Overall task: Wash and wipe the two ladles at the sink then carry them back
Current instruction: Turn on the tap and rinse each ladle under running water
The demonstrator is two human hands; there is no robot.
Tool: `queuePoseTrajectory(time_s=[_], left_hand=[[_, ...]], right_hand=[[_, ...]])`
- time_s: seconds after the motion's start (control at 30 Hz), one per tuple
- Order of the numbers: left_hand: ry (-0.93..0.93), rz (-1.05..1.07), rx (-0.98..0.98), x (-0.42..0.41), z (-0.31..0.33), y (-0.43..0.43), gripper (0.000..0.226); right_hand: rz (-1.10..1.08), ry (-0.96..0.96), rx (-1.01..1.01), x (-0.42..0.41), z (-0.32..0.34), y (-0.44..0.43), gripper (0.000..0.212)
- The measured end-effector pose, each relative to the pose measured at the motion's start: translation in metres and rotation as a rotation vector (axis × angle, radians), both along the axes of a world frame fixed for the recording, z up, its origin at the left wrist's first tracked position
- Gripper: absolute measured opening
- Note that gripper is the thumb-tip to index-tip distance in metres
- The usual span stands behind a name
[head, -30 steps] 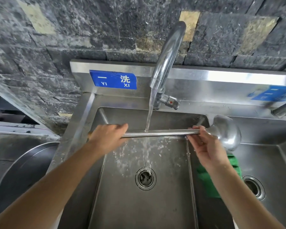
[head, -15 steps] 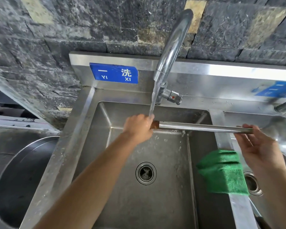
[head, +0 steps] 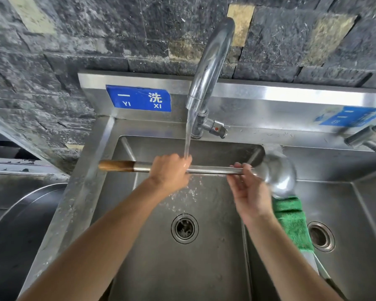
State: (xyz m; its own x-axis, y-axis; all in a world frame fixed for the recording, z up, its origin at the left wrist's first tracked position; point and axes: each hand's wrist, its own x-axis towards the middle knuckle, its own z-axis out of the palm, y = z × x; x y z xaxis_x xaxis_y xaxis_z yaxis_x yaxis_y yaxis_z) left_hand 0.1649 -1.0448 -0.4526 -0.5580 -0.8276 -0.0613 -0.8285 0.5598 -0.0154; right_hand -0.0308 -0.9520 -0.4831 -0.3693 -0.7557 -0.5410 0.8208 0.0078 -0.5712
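I hold one steel ladle (head: 213,170) level across the left sink basin (head: 152,268), its wooden grip end pointing left and its bowl at the right over the divider. My left hand (head: 172,172) grips the shaft near its middle, right under the running stream from the tap (head: 211,66). My right hand (head: 248,190) holds the shaft with curled fingers just left of the bowl. A green cloth (head: 291,220) lies on the divider below the bowl. No second ladle shows.
A second basin (head: 356,257) with its own drain lies to the right, with another tap (head: 365,135) at its back edge. A large round steel pan (head: 20,224) sits at the left. A dark stone wall rises behind the sink.
The ladle has slid to the left, so its wooden end now sticks out past my left hand. My left hand's grip has gone from that end to mid-shaft, and the bowl is back over the divider.
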Motion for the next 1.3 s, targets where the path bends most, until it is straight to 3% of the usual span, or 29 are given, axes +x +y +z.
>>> queuePoseTrajectory(time_s=[0.13, 0.23, 0.37, 0.47, 0.57, 0.67, 0.77, 0.87, 0.97, 1.03, 1.17, 1.2, 1.3], left_hand=[[-0.008, 0.055, 0.024, 0.020, 0.004, 0.002, 0.020], [0.007, 0.124, 0.012, 0.043, 0.006, 0.003, 0.011], [0.041, 0.216, 0.010, 0.074, 0.007, 0.004, 0.017], [0.034, 0.251, 0.026, 0.087, 0.008, 0.008, 0.014], [-0.036, 0.249, -0.025, 0.097, 0.009, 0.012, 0.022], [-0.084, 0.259, -0.037, 0.102, 0.007, 0.020, 0.027], [-0.058, 0.278, -0.032, 0.104, 0.004, 0.027, 0.031], [0.004, 0.322, -0.036, 0.107, 0.003, 0.033, 0.033], [0.054, 0.357, 0.020, 0.108, 0.002, 0.040, 0.033], [0.071, 0.351, 0.037, 0.108, 0.000, 0.044, 0.033], [0.046, 0.331, 0.030, 0.105, 0.003, 0.052, 0.029], [0.040, 0.338, 0.023, 0.106, 0.004, 0.052, 0.029], [0.020, 0.358, 0.007, 0.107, 0.007, 0.053, 0.028]], right_hand=[[0.069, -0.064, 0.044, 0.073, 0.013, -0.018, 0.013], [0.143, -0.062, 0.061, 0.115, 0.013, -0.029, 0.011], [0.134, -0.167, 0.051, 0.153, 0.019, -0.033, 0.013], [0.194, -0.140, 0.056, 0.168, 0.024, -0.029, 0.014], [0.427, 0.103, 0.177, 0.162, 0.030, -0.018, 0.016], [0.595, 0.625, 0.189, 0.149, 0.039, 0.001, 0.021], [0.410, 1.235, 0.086, 0.128, 0.036, 0.009, 0.015], [0.206, 1.567, 0.011, 0.109, 0.020, 0.000, 0.015], [0.255, 1.655, 0.121, 0.099, 0.008, -0.019, 0.030], [0.412, 1.713, 0.151, 0.099, 0.009, -0.031, 0.041], [0.802, 2.034, 0.124, 0.104, 0.016, -0.045, 0.041], [0.869, 1.999, 0.161, 0.101, 0.020, -0.049, 0.043], [0.833, 1.572, 0.372, 0.089, 0.034, -0.065, 0.057]])
